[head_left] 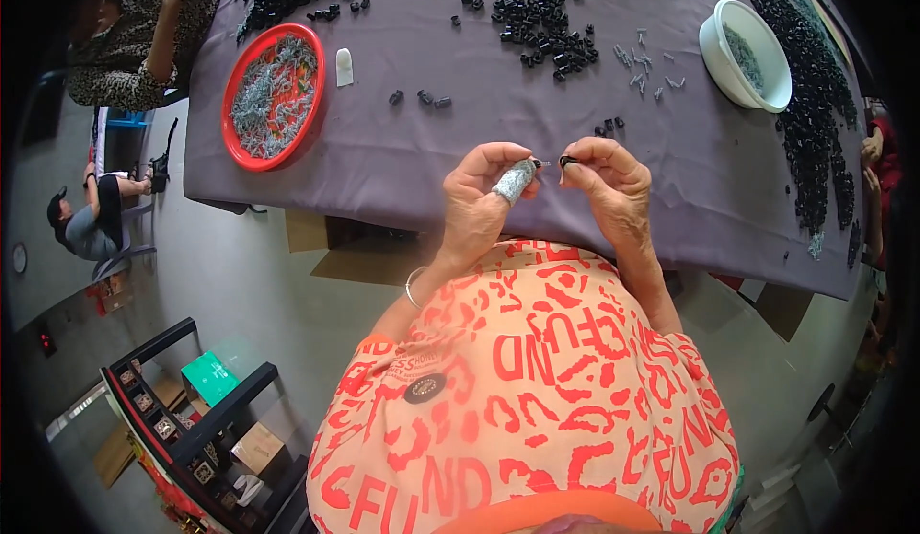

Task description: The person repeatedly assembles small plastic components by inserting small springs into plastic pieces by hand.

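Note:
Above the near edge of the table, my left hand (479, 194) pinches a small clear-grey piece with a dark end (542, 163) between thumb and fingertips. A whitish-grey wrap (515, 181) covers that thumb. Facing it, my right hand (613, 189) has thumb and forefinger closed on a small black plastic part (567, 161). A narrow gap separates the two pieces. Just beyond my hands lie a few black cylindrical parts (610, 127). Farther off are a loose heap of the same black parts (551, 40) and several thin grey pieces (637, 58).
A red basket (232, 122) of grey pieces stands at left, beside a white finger-shaped item (345, 67). At right are a white bowl (711, 50) and a long black heap (810, 122). One person (144, 35) sits at the far left; another's hand (872, 146) shows at right.

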The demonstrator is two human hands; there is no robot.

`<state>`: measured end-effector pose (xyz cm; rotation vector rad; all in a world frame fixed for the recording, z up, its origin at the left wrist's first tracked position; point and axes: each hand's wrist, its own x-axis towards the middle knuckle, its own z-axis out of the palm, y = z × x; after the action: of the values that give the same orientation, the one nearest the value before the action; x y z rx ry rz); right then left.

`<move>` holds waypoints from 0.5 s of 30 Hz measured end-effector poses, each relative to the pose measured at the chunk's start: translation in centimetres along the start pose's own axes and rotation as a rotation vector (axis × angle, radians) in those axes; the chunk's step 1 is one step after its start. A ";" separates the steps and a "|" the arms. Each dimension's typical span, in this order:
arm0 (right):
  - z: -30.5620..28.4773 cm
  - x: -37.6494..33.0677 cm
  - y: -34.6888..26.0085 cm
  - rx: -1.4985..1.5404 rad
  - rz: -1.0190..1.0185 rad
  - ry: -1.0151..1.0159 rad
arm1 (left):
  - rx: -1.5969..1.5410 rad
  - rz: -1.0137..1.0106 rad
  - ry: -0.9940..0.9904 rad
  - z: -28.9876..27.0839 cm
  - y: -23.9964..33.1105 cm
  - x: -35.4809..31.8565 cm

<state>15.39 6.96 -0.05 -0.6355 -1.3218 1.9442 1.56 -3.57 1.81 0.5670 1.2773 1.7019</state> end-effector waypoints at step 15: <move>1.1 -0.2 -1.0 -0.245 -0.203 -0.051 | 0.106 0.057 0.017 0.2 0.4 -0.1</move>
<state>14.98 6.39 1.25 -0.5465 -1.6071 1.6601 1.61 -3.55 2.23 0.6582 1.3812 1.6962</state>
